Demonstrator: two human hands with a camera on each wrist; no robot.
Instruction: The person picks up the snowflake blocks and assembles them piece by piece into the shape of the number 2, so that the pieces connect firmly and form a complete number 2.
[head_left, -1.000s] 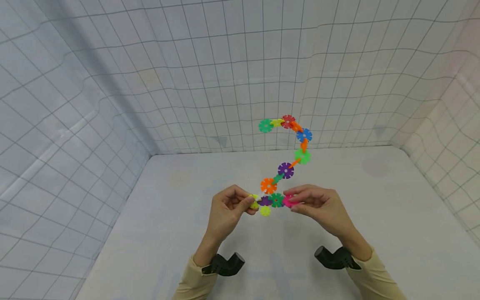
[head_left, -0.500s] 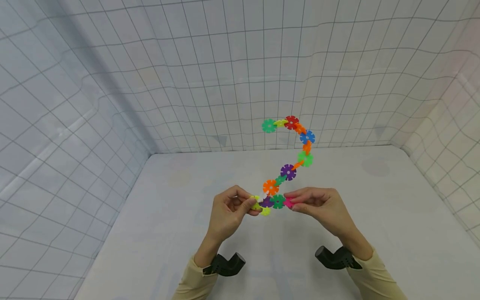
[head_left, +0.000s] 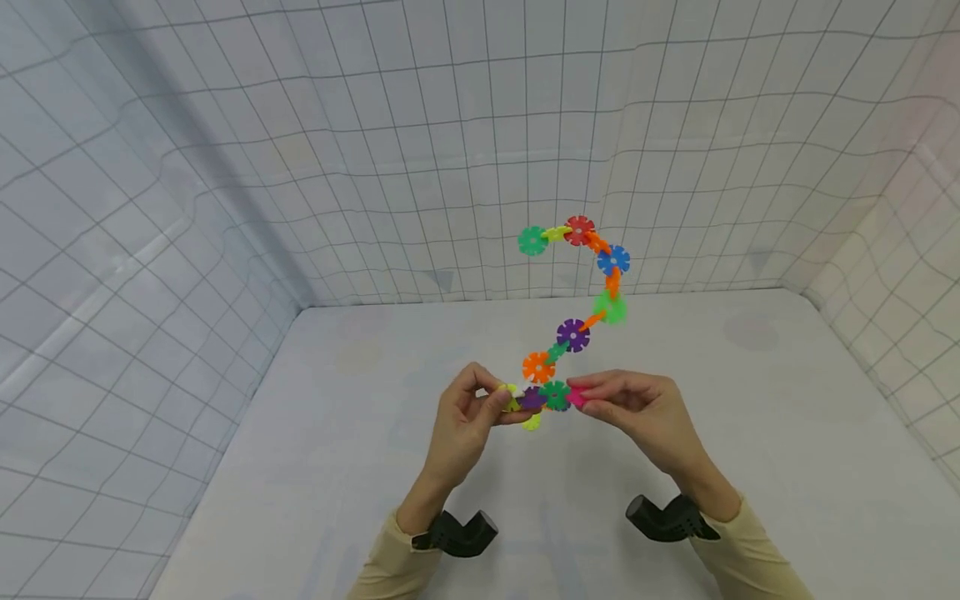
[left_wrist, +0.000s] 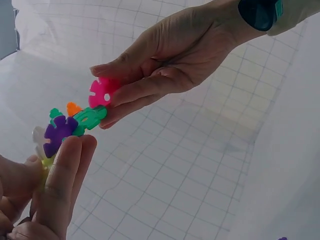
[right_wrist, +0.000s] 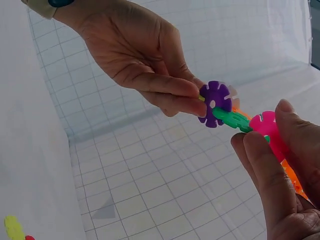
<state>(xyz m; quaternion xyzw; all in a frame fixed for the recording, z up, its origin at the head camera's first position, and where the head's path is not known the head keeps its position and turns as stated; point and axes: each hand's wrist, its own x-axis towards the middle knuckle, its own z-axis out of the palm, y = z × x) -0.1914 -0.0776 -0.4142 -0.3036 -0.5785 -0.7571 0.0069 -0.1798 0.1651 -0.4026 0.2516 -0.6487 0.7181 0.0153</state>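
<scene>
In the head view my left hand [head_left: 463,425] pinches a yellow notched plastic disc [head_left: 509,398] between thumb and fingers. Slotted to it are a purple disc [head_left: 532,398] and a green disc [head_left: 555,396]. At the right end, my right hand [head_left: 647,408] pinches a pink disc [left_wrist: 101,92], which joins the green one. Fingers of the left hand reach under the purple disc. Beyond the hands, a curved chain of linked discs runs from an orange disc [head_left: 537,367] to a teal one [head_left: 533,241]. Another yellow disc [head_left: 532,422] shows below, partly covered by a finger.
A white table surface [head_left: 360,383] lies under the hands. Grid-patterned white sheeting [head_left: 465,150] encloses the back and sides. Black camera mounts [head_left: 456,533] sit on both wrists. A yellow disc [right_wrist: 14,228] shows at the right wrist view's lower left corner.
My left hand has shifted slightly right and up, its fingers now stretched farther under the purple disc. The chain's far end has swayed right, then back left and upward. Both pinches stay.
</scene>
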